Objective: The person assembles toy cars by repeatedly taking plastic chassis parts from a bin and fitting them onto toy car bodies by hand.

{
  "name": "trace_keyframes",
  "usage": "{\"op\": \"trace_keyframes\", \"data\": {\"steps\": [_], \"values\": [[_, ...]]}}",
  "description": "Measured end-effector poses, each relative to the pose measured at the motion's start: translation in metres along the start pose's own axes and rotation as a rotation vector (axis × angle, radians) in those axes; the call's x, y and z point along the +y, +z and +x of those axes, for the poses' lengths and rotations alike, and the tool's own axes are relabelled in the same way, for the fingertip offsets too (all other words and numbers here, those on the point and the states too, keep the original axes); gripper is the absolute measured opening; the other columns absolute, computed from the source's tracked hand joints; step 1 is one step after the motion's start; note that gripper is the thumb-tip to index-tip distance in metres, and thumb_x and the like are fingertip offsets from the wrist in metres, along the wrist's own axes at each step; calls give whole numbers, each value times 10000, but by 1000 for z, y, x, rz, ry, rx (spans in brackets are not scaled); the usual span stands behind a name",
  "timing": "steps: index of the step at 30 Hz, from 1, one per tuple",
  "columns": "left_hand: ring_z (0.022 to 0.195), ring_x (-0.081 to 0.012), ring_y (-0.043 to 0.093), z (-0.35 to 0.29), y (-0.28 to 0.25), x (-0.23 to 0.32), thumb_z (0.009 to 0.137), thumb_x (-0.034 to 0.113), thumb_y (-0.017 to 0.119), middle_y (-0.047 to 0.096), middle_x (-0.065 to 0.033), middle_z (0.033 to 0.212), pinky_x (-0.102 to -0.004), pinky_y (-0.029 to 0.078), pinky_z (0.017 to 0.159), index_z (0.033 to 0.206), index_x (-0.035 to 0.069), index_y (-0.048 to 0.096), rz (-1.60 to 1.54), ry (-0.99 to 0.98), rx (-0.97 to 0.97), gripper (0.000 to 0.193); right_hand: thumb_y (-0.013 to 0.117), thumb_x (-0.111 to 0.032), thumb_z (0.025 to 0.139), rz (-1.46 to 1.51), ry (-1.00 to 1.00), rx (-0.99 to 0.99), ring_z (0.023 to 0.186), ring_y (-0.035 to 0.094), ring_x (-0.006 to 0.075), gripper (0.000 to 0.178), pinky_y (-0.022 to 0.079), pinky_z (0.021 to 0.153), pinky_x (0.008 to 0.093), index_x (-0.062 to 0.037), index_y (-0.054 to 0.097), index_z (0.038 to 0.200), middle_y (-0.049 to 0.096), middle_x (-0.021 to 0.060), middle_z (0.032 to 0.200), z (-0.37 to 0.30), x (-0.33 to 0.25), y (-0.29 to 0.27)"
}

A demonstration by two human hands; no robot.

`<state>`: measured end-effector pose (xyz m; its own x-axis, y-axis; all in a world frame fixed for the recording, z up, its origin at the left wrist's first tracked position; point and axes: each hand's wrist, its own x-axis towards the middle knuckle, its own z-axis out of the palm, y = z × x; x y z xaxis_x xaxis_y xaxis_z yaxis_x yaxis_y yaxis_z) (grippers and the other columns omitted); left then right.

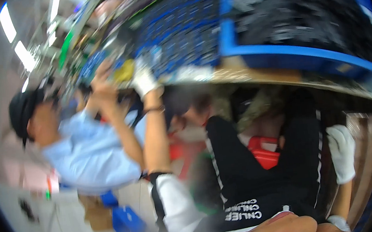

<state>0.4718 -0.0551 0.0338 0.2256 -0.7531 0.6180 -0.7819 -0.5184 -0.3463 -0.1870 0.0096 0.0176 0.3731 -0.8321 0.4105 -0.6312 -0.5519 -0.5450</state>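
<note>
My left hand [146, 78], in a white glove, reaches out to the bench's near edge, beside a yellow object [124, 71] and the lower left corner of a blue tray [182, 32] filled with rows of dark parts. Motion smears its fingers, so I cannot make out whether anything is in them. Low beside my right thigh, my right hand [343, 154] is also gloved in white. Its fingers look loosely stretched out with nothing in them, near a stack of brown boards or cartons [366, 156].
A large blue bin [278, 48] of black pieces stands on the bench at the right. Close on my left sits a co-worker in a light blue shirt [94, 148], bare hands [104, 90] at the bench. Blue boxes [128, 226] and a red stool [265, 155] are lower down.
</note>
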Motion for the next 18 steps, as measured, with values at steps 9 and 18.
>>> {"op": "trace_keyframes", "data": {"steps": [9, 18], "values": [[1260, -204, 437, 11, 91, -23, 994, 196, 411, 469, -94, 1391, -337, 304, 1076, 1376, 33, 429, -1706, -664, -256, 416, 640, 41, 719, -172, -27, 392, 750, 632, 287, 206, 518, 664, 362, -45, 641, 907, 646, 109, 839, 6, 48, -75], [1199, -284, 491, -29, -68, 173, 996, 261, 442, 506, -153, 1332, -390, 336, 1046, 1313, 64, 485, -468, -237, 630, 376, 614, -216, 873, -429, 521, 673, 913, 591, 249, 419, 463, 828, 339, -99, 532, 1267, 600, 144, 1058, 67, 277, -200]]}}
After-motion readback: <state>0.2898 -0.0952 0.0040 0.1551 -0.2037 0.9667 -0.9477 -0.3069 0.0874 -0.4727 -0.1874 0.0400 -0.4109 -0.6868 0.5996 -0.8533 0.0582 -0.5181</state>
